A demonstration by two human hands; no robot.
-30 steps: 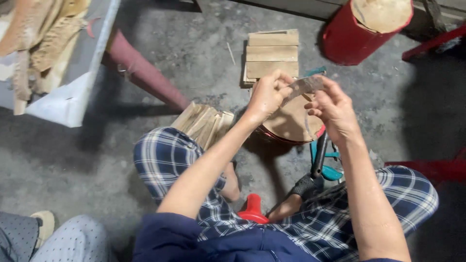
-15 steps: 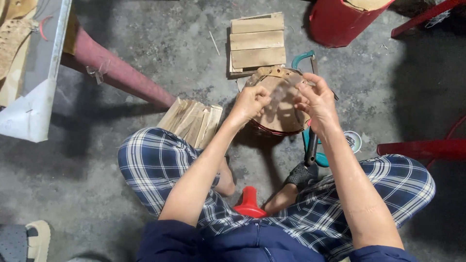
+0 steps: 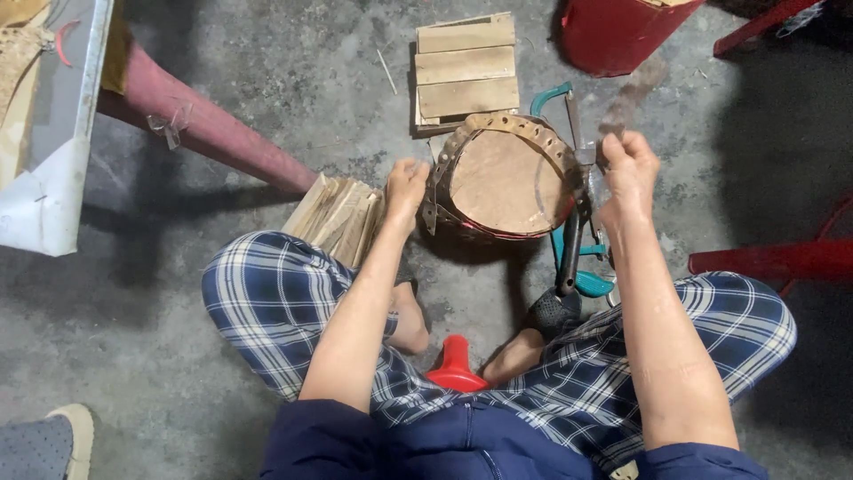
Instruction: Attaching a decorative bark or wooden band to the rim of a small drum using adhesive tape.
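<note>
Your reach to the round drum (image 3: 508, 182) is hemmed — wooden slats (image 3: 466, 71) behind it, stacked strips (image 3: 339, 216) at left, teal hacksaw (image 3: 569, 222) at right — bare concrete lies open far left.

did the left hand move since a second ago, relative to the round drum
Yes. The left hand has moved down and left, off the top of the round drum to its left rim, away from the right hand.

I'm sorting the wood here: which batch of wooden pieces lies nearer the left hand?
The fanned bundle of thin pale wooden strips lies just beside the left hand. The flat stack of wider wooden slats sits farther off, beyond the round drum-like frame.
</note>
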